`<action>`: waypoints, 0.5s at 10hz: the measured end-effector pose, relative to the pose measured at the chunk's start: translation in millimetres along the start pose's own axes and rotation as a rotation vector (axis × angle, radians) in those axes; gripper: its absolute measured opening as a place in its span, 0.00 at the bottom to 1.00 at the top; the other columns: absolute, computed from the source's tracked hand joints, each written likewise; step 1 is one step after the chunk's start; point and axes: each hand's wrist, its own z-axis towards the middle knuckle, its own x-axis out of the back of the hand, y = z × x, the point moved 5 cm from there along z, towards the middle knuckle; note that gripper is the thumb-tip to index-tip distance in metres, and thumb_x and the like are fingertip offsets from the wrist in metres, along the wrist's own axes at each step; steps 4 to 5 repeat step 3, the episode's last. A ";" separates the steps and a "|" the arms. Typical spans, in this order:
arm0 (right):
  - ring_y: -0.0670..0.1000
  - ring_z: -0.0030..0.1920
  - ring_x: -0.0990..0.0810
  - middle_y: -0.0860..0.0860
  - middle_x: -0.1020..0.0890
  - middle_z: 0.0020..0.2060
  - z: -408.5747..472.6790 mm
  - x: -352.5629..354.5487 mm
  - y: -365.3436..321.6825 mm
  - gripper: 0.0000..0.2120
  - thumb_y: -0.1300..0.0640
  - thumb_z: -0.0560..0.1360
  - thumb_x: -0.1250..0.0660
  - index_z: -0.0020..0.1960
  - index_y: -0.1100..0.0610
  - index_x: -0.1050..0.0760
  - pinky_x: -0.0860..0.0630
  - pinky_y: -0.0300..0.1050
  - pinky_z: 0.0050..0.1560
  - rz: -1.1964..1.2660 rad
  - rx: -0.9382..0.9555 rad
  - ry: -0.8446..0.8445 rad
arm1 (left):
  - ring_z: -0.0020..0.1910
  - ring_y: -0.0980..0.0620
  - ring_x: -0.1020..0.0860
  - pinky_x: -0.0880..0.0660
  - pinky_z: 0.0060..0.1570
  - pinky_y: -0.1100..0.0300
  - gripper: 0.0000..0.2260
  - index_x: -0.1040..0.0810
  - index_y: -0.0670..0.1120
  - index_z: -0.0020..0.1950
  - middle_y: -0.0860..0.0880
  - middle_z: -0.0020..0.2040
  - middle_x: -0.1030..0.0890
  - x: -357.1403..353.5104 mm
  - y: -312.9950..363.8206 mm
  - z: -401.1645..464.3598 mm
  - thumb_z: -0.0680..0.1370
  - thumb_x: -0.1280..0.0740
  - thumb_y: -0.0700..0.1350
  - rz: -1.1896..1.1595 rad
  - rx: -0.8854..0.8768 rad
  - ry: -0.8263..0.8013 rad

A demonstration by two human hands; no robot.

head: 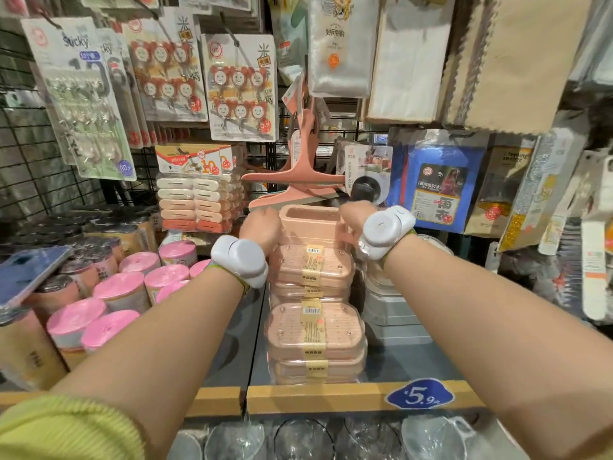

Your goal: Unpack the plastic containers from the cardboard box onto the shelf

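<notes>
Both hands, left [259, 227] and right [355, 216], gripping open pink container [310, 218] atop stacked containers [315, 330] on shelf [331, 398]; could topple stack.

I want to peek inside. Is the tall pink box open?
Open. The pink box has no lid; its hollow top shows between both hands.

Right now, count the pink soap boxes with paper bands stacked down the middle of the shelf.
4 show: two in the front stack, two in the stack behind. More may sit hidden behind, where both hands hold an open pink container.
</notes>
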 end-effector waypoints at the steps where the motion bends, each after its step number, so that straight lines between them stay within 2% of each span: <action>1: 0.63 0.69 0.30 0.66 0.32 0.69 -2.9 25.2 -2.1 0.21 0.63 0.80 0.45 0.71 0.70 0.37 0.27 0.40 0.50 0.248 -0.008 0.078 | 0.55 0.36 0.23 0.29 0.62 0.45 0.18 0.23 0.36 0.55 0.32 0.60 0.22 10.6 14.1 -4.5 0.78 0.48 0.44 -0.021 -0.077 0.053; 2: 0.62 0.66 0.26 0.66 0.29 0.67 -0.1 42.5 3.5 0.20 0.64 0.79 0.44 0.69 0.70 0.35 0.23 0.41 0.53 0.341 -0.007 0.149 | 0.54 0.38 0.22 0.27 0.61 0.47 0.14 0.23 0.45 0.38 0.36 0.53 0.19 8.1 23.3 -5.4 0.75 0.46 0.45 -0.055 -0.116 0.050; 3: 0.62 0.62 0.23 0.67 0.25 0.63 21.3 48.8 22.3 0.18 0.64 0.79 0.44 0.65 0.71 0.32 0.23 0.52 0.61 0.407 -0.050 0.193 | 0.41 0.45 0.22 0.29 0.44 0.58 0.16 0.25 0.46 0.34 0.45 0.37 0.21 -8.7 26.7 4.8 0.77 0.47 0.43 -0.139 -0.122 0.012; 5: 0.62 0.62 0.23 0.67 0.25 0.63 21.3 48.8 22.3 0.18 0.64 0.79 0.44 0.65 0.71 0.32 0.23 0.52 0.61 0.407 -0.050 0.193 | 0.41 0.45 0.22 0.29 0.44 0.58 0.16 0.25 0.46 0.34 0.45 0.37 0.21 -8.7 26.7 4.8 0.77 0.47 0.43 -0.139 -0.122 0.012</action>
